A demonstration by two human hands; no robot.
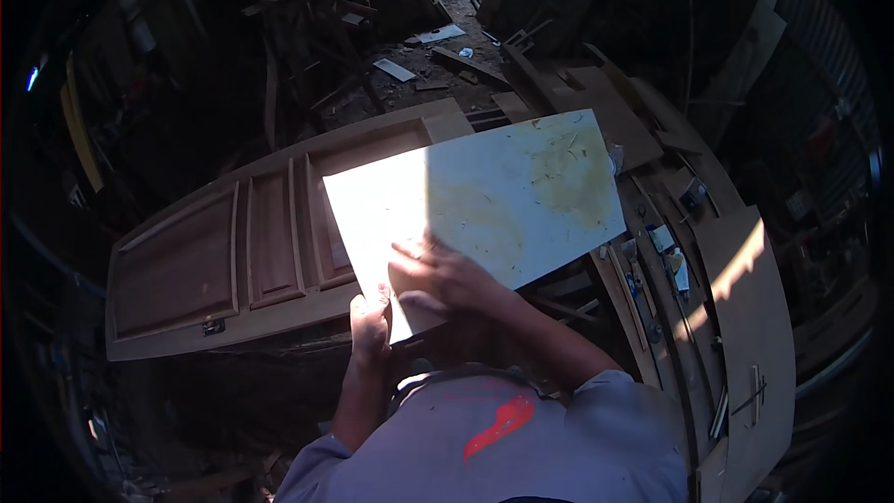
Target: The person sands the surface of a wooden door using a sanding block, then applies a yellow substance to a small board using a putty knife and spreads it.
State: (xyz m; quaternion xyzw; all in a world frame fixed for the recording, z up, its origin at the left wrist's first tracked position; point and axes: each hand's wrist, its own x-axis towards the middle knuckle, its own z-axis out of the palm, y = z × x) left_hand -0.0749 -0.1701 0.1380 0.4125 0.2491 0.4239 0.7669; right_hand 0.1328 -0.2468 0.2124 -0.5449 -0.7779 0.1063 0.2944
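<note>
A white rectangular board [475,210] with yellowish stains and small scraps stuck to it lies tilted across a panelled wooden door. Sunlight washes out its left part. My left hand [371,321] grips the board's near left corner, thumb on top. Over the sunlit part is my right hand [442,275], its fingers stretched out and smeared by motion. I see nothing held in the right hand, though its palm side is hidden. The wooden door [270,233] extends left from beneath the board, showing recessed panels and a small metal fitting [214,327] on its near edge.
To the right, several long planks and sheets [745,345] lie side by side, with small tubes and containers [675,256] among them. Wood scraps [395,70] litter the floor at the far side. Dark stacked timber [298,28] stands at the back left.
</note>
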